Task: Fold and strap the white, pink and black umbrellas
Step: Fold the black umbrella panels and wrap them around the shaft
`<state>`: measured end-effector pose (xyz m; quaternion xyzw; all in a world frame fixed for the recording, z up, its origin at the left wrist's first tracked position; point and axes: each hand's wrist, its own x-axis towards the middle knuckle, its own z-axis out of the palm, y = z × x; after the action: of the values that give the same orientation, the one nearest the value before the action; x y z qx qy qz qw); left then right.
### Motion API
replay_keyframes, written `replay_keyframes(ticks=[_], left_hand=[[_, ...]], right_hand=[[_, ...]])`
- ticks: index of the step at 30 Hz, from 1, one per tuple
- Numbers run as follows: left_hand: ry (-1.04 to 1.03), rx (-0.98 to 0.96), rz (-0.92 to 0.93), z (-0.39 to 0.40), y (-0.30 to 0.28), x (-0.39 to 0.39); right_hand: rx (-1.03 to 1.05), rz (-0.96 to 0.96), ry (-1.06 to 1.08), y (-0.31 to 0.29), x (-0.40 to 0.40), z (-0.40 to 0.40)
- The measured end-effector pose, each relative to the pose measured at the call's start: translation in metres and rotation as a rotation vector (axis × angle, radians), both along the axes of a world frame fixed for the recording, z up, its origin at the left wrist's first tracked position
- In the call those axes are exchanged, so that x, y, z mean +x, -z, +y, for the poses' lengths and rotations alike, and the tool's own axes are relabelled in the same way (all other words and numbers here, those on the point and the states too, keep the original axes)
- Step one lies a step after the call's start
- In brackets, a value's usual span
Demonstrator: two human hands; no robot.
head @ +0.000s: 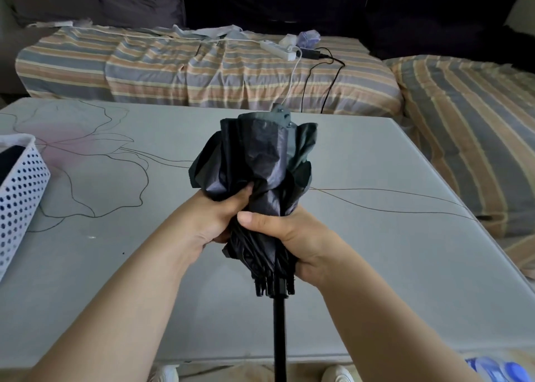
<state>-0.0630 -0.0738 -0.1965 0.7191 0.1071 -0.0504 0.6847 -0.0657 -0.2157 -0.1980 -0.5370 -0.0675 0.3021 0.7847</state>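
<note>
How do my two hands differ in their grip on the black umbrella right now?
The left hand holds the black umbrella higher, thumb pressed into loose folds; the right hand sits lower, near the rib tips, thumb laid across the front. Both wrap the bunched canopy above the table.

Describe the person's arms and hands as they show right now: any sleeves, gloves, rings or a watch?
Both forearms are bare up to the frame edge, with no sleeve showing. The left hand and the right hand wear no gloves. No ring, watch or bracelet shows on either wrist or on the visible fingers. The right thumbnail is short and unpainted.
</note>
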Motion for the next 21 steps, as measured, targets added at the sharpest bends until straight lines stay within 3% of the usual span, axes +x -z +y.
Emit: replay_keyframes(ticks=[4,9,18,21], left_hand=[[0.047,0.133,-0.130,0.002,0.007,-0.003],[0.076,0.207,-0.237,0.003,0.004,-0.003],[-0.294,0.374,-0.259,-0.006,-0.003,-0.019],[-0.151,0.448,-0.144,-0.005,0.000,-0.036]], right_hand=[[-0.206,0.005,-0.010,0.001,-0.004,0.005],[-0.251,-0.037,0.080,0.012,-0.009,0.015],[0.084,0.096,0.342,0.007,0.012,0.009],[0.147,0.158,0.430,-0.006,0.024,-0.012]])
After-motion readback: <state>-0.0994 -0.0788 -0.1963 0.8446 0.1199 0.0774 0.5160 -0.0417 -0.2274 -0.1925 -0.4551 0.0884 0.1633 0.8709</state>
